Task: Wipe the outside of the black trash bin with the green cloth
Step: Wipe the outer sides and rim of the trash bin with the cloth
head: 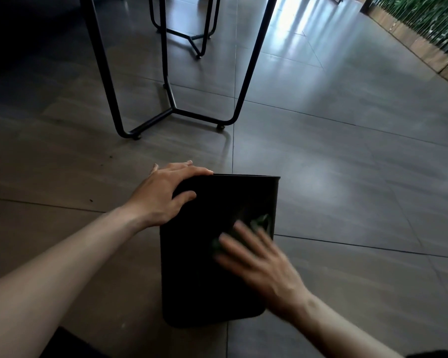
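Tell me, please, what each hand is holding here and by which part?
The left hand grips the black trash bin at its far left corner. The right hand, blurred, presses the green cloth flat against the bin's side.

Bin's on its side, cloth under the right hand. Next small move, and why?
Probably sweep the right hand with the green cloth leftward across the trash bin. The cloth sits near the upper face's right edge, so most of that face looks uncovered. The left hand grips the far end, steadying it.
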The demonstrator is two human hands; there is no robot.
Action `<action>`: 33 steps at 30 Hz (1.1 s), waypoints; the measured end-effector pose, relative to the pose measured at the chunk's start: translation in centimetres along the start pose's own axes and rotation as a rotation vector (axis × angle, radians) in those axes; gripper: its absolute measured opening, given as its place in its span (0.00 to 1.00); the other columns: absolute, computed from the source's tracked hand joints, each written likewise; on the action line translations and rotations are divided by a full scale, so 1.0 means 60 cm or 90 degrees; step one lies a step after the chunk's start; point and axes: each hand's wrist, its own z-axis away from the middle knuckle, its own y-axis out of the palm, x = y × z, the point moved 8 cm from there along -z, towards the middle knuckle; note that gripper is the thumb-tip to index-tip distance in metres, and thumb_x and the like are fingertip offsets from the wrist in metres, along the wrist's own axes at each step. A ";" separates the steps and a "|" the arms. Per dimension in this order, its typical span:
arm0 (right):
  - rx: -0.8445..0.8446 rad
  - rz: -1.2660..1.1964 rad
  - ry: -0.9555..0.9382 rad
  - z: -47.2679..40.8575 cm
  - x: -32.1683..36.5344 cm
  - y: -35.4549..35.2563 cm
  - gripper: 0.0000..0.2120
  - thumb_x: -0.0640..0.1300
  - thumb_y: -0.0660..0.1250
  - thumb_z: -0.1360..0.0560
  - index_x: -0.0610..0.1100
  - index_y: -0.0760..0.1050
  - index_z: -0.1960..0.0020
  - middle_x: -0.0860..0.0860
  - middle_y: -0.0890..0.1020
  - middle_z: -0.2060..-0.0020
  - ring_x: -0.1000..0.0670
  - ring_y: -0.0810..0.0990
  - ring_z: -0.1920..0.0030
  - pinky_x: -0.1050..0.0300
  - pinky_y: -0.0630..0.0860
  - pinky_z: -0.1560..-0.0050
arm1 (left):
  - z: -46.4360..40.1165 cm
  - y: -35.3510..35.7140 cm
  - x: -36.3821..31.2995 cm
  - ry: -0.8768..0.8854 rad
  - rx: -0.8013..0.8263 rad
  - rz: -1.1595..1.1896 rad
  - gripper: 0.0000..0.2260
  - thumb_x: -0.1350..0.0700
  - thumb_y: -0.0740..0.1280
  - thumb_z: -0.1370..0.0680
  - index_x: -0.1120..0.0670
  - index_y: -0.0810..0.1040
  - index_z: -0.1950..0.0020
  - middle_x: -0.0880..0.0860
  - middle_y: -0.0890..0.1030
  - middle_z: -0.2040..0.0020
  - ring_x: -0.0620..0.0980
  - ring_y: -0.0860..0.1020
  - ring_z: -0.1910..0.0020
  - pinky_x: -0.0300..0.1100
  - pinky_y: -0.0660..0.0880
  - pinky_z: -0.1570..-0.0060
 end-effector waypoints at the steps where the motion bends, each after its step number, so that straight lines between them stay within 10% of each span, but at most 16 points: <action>1: -0.030 -0.053 0.129 -0.021 -0.051 -0.016 0.29 0.43 0.67 0.24 0.52 0.71 0.23 0.47 0.70 0.22 0.35 0.62 0.20 0.32 0.65 0.24 | -0.003 0.000 0.000 0.001 -0.002 0.000 0.26 0.56 0.68 0.21 0.31 0.69 0.31 0.34 0.71 0.33 0.35 0.59 0.24 0.66 0.50 0.23; 5: -0.069 -0.157 0.406 -0.080 -0.120 -0.045 0.35 0.40 0.70 0.27 0.49 0.68 0.21 0.45 0.67 0.21 0.34 0.56 0.19 0.30 0.67 0.27 | -0.003 -0.001 0.005 -0.007 0.002 -0.007 0.26 0.56 0.68 0.21 0.30 0.68 0.31 0.38 0.74 0.29 0.39 0.61 0.23 0.68 0.53 0.24; 14: 0.078 0.078 -0.196 0.025 0.117 0.044 0.23 0.47 0.60 0.18 0.57 0.66 0.23 0.50 0.66 0.21 0.35 0.56 0.19 0.34 0.68 0.26 | -0.002 0.009 -0.019 0.019 0.010 0.023 0.25 0.58 0.70 0.22 0.32 0.72 0.32 0.35 0.71 0.35 0.37 0.60 0.24 0.66 0.49 0.23; 22: -0.075 -0.164 0.424 -0.071 -0.115 -0.050 0.35 0.38 0.70 0.28 0.50 0.69 0.22 0.45 0.67 0.21 0.34 0.57 0.19 0.30 0.67 0.27 | 0.000 0.001 -0.011 0.008 0.010 0.019 0.25 0.59 0.69 0.22 0.35 0.72 0.30 0.41 0.76 0.31 0.42 0.63 0.23 0.66 0.58 0.25; 29: 0.050 0.049 -0.145 0.013 0.130 0.029 0.20 0.47 0.61 0.17 0.55 0.70 0.25 0.50 0.69 0.22 0.35 0.59 0.20 0.35 0.73 0.31 | 0.002 0.012 -0.030 0.020 0.021 0.033 0.24 0.59 0.70 0.22 0.35 0.74 0.32 0.42 0.76 0.31 0.37 0.61 0.24 0.65 0.51 0.23; 33: -0.012 0.041 -0.020 -0.014 0.045 -0.011 0.20 0.49 0.61 0.20 0.58 0.75 0.29 0.50 0.72 0.23 0.38 0.64 0.21 0.37 0.70 0.28 | 0.002 0.014 -0.034 0.029 0.020 0.034 0.25 0.60 0.70 0.22 0.34 0.74 0.32 0.36 0.73 0.36 0.35 0.61 0.25 0.66 0.50 0.23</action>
